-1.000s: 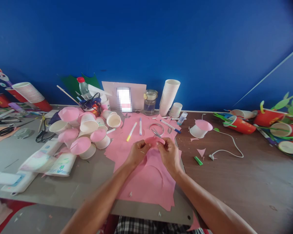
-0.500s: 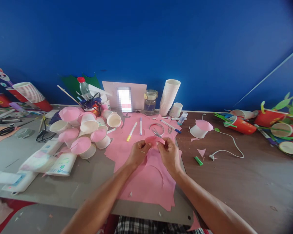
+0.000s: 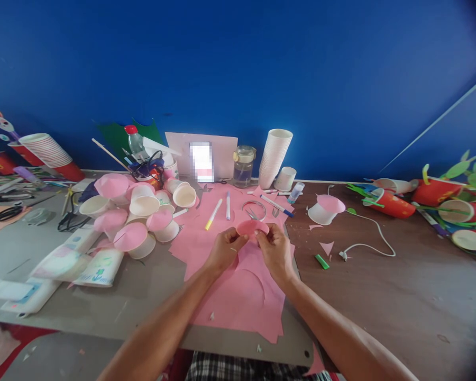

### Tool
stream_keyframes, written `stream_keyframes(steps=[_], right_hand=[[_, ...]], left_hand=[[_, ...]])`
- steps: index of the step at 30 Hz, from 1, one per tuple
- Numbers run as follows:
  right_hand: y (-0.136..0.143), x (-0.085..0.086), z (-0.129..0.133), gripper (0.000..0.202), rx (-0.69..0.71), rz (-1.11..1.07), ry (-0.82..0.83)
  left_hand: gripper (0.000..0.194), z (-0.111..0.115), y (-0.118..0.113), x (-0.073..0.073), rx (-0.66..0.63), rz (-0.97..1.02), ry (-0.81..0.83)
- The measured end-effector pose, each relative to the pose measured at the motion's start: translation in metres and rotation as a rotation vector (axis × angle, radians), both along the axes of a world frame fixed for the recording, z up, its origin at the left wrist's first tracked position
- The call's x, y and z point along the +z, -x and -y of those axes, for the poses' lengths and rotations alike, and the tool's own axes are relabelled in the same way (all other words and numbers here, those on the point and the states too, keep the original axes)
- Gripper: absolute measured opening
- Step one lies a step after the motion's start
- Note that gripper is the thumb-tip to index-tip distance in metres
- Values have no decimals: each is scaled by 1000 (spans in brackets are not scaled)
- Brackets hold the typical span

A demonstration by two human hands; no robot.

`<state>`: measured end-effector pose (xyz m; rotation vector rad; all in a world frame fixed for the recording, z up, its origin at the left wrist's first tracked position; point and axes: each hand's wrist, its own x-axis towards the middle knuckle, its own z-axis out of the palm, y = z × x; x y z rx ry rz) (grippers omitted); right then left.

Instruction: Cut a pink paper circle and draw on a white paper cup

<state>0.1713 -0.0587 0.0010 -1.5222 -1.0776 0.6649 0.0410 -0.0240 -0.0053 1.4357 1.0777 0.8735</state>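
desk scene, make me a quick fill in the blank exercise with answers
The left hand and right hand hold a paper piece coloured ____.
The brown table is nearer the ____ hand.
The bottle has a ____ cap.
The wall behind is ____.

Missing words: pink; right; red; blue

- Looks like a paper-craft workspace; can't tell if in a school, home or shop.
- Set up on a grey table (image 3: 150,323) beside a brown wood-grain table (image 3: 400,312), backed by a blue wall (image 3: 238,69).
- Spread with pink paper sheets (image 3: 230,307), littered with pink scraps (image 3: 327,247).
- Strewn with markers (image 3: 213,214), black scissors (image 3: 10,212), likely a glue stick (image 3: 296,192).
- Stocked with a tall stack of white paper cups (image 3: 275,159).
- Crowded at left with cups topped by pink paper cones (image 3: 130,236).
- Filled at far right with red cups (image 3: 396,203), trimmed in green.
- Decorated at far left with a rabbit-faced figure (image 3: 3,123).
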Motion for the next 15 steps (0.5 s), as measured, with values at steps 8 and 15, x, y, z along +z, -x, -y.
stream_keyframes(steps=[8,15], right_hand=[[0,-4,-2,23,189,-381,-96],[-8,12,-3,31,481,-874,197]], left_hand=[[25,-13,29,-8,187,-413,-876],[27,-18,40,-6,175,-578,-1156]])
